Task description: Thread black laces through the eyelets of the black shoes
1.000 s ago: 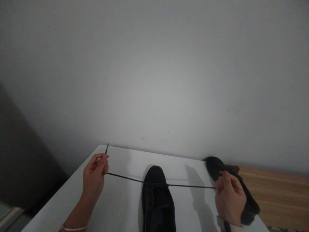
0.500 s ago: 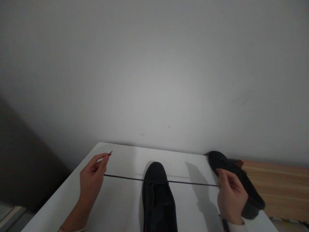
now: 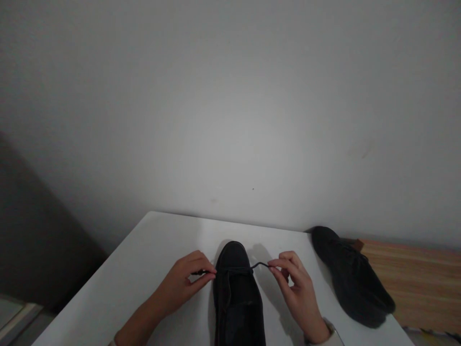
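A black shoe (image 3: 239, 293) stands on the white table with its toe pointing away from me. A dark shoelace (image 3: 258, 264) runs across its front and out on the right side. My right hand (image 3: 297, 288) pinches the lace between thumb and forefinger, a short way right of the shoe; that stretch is slack and bent. Close against the shoe's left edge, my left hand (image 3: 190, 278) is closed in a pinch on the lace, with a dark bit of it showing between the fingers. The lace's ends are hard to make out.
A second black shoe (image 3: 351, 274), laced, lies at the table's right edge. Beyond it is a wood-grain surface (image 3: 406, 278). The white table (image 3: 169, 240) meets a grey wall (image 3: 237, 120) at the back. A dark area lies off to the left.
Both hands have come inward from far out on either side to close beside the shoe. The lace, stretched straight before, now hangs slack on the right.
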Demonstrator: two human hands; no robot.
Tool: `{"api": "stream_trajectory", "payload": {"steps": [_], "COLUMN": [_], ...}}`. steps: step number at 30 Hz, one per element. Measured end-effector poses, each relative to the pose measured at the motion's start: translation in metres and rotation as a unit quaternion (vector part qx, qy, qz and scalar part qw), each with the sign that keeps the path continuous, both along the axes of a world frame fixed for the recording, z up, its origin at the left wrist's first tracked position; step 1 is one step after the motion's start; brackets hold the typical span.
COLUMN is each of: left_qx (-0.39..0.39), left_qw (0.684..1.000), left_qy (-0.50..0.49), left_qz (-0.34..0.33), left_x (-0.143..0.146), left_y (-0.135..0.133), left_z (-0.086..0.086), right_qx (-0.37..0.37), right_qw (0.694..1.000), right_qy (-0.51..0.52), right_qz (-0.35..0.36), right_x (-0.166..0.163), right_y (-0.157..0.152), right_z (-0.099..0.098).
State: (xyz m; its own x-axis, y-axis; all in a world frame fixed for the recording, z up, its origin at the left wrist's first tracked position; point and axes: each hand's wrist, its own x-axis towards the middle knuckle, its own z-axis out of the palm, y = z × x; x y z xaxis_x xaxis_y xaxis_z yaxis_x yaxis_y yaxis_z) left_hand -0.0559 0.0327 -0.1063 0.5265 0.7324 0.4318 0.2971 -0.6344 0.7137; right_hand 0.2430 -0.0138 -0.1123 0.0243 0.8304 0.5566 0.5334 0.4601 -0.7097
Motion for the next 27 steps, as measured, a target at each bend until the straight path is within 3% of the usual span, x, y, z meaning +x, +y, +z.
{"api": "stream_trajectory", "payload": {"steps": [9, 20, 27], "left_qx": [0.004, 0.12, 0.138], "left_qw": [1.0, 0.992, 0.99], "left_qy": [0.011, -0.028, -0.011], "left_qz": [-0.025, 0.001, 0.021], "left_x": [0.011, 0.018, 0.018], "left_y": [-0.006, -0.003, -0.007], "left_z": [-0.007, -0.011, -0.011], "right_qx": [-0.033, -0.045, -0.041], "right_qw": [0.995, 0.992, 0.991], "right_qy": [-0.02, -0.054, -0.063], "right_qz": [0.087, 0.102, 0.109], "right_x": [-0.003, -0.008, -0.007], "right_y": [0.002, -0.002, -0.002], "right_z": [-0.01, 0.001, 0.001]}}
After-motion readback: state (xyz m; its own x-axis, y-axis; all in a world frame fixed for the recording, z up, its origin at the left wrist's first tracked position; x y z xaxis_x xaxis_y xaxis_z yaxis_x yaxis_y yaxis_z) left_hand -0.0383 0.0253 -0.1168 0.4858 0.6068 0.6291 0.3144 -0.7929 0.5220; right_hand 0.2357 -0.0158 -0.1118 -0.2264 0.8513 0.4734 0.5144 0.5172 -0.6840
